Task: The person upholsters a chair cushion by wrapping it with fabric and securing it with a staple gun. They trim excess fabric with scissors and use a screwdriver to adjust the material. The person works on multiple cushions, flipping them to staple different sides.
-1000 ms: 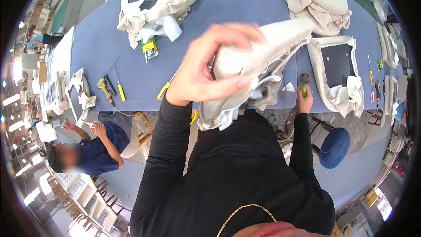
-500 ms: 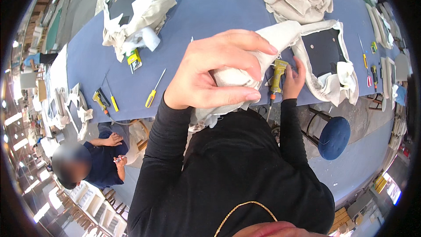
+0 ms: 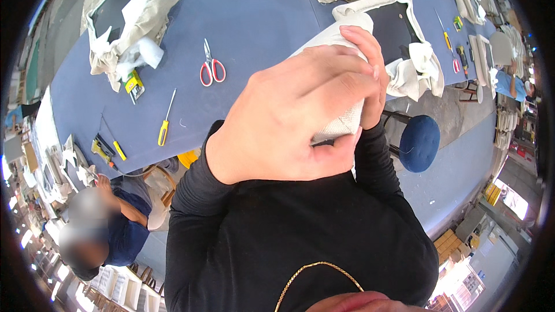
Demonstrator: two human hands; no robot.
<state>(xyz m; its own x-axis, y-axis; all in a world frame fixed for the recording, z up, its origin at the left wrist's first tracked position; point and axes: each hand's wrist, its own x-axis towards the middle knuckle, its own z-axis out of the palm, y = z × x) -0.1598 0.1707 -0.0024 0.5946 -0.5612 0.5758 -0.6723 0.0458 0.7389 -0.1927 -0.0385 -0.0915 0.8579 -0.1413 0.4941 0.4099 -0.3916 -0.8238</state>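
At the centre, our left hand point(image 3: 283, 118) curls partly closed around a pale cushion point(image 3: 327, 36), which pokes out toward one o'clock, long axis mostly hidden; at two o'clock our right hand point(image 3: 374, 72) touches it, grip unclear.

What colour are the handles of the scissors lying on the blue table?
The scissors' handles are red and white, clearest in the head view.

Left hand point(image 3: 289, 112) big and in front, its back showing, fingers point(image 3: 341, 72) bent in a grip, thumb point(image 3: 332, 153) below, right hand point(image 3: 376, 69) partly hidden behind it, both arms point(image 3: 195, 176) bent.
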